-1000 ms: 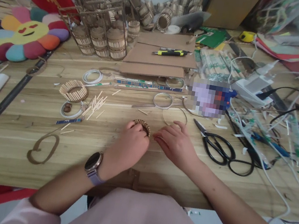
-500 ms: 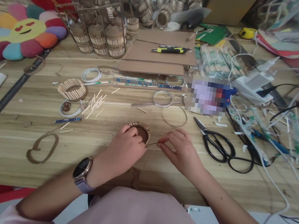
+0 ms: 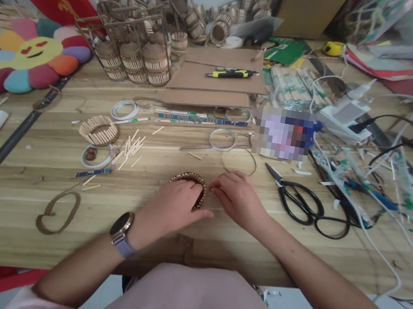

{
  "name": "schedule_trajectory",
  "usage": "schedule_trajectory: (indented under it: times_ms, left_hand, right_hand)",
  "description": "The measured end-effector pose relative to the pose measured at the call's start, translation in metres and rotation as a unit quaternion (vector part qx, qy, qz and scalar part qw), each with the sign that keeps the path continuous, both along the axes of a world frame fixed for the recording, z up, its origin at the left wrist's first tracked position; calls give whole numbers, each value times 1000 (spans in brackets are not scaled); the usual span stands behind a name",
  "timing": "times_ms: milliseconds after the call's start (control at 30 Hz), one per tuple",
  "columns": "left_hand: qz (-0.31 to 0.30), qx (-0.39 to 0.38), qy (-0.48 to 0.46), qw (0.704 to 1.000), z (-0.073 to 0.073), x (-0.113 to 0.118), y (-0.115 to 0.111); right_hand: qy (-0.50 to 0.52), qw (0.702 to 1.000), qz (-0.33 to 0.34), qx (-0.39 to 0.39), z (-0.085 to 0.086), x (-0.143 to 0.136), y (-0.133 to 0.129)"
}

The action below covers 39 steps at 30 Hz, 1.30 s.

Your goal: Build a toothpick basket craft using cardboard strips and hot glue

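Note:
A small round basket (image 3: 202, 196) with a beaded-looking rim and a dark inside sits near the table's front edge. My left hand (image 3: 177, 203) holds it, fingers reaching over the rim into it and thumb stretched out to the right. Just right of the rim is my right hand (image 3: 233, 194), its fingertips pinched together. A thin strand showed there earlier; what the fingers pinch now is too small to make out. Black-handled scissors (image 3: 298, 200) lie to the right, and a thin hoop (image 3: 255, 164) rests behind my right hand.
On the left are an unfinished stick ring (image 3: 99, 130), loose sticks (image 3: 131, 149), a tape roll (image 3: 124, 110) and a brown strip loop (image 3: 72, 213). Behind stand framed baskets (image 3: 131, 58) and cardboard (image 3: 215, 79) with a yellow-black pen (image 3: 231, 74). White cables (image 3: 365, 204) cross the right side.
My right hand has moved left, close to the basket's rim. My left hand's thumb has stretched out to the right, and its fingers reach further into the basket. The camera view has shifted slightly.

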<state>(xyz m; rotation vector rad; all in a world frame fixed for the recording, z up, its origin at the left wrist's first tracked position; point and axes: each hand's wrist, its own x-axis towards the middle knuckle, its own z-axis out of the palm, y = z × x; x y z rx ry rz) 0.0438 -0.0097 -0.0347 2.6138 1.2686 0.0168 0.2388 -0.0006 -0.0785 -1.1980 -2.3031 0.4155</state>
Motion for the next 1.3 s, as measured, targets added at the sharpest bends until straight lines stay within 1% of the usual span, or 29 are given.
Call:
schedule_trajectory:
  times_ms: [167, 433, 600, 667, 733, 833, 900, 967, 1033, 1133, 1233, 1300]
  left_hand:
    - [6, 3, 8, 1000, -3, 2, 2]
    - [9, 1, 23, 1000, -1, 6, 0]
    - [1, 0, 21, 1000, -1, 6, 0]
    - [-5, -5, 21, 1000, 0, 5, 1]
    - [-16, -11, 24, 1000, 2, 3, 2]
    - [-35, -8, 35, 999, 5, -3, -2]
    - [-38, 6, 40, 998, 6, -10, -6]
    - [-28, 19, 38, 999, 8, -17, -9]
    - [-15, 17, 23, 999, 10, -25, -10]
    - [-7, -8, -21, 1000, 16, -34, -6]
    - [-12, -55, -75, 996, 24, -40, 1]
    - [-24, -107, -117, 987, 29, -45, 5]
  right_hand:
    - [-6, 1000, 0, 11, 0, -4, 4]
    - [1, 1000, 3, 9, -3, -6, 11]
    - [-6, 1000, 18, 3, 2, -3, 21]
    - [-19, 999, 49, 9, 6, -1, 28]
    - [-42, 993, 111, 21, 11, 2, 36]
    - [-73, 976, 201, 32, 20, 4, 46]
    - [-93, 967, 235, 39, 25, 3, 49]
    - [-108, 959, 255, 52, 30, 2, 49]
    - [-105, 955, 273, 53, 34, -1, 47]
    - [-52, 953, 298, 7, 40, -5, 44]
    - [19, 945, 318, -78, 49, -7, 39]
    - [56, 935, 321, -139, 56, -7, 35]
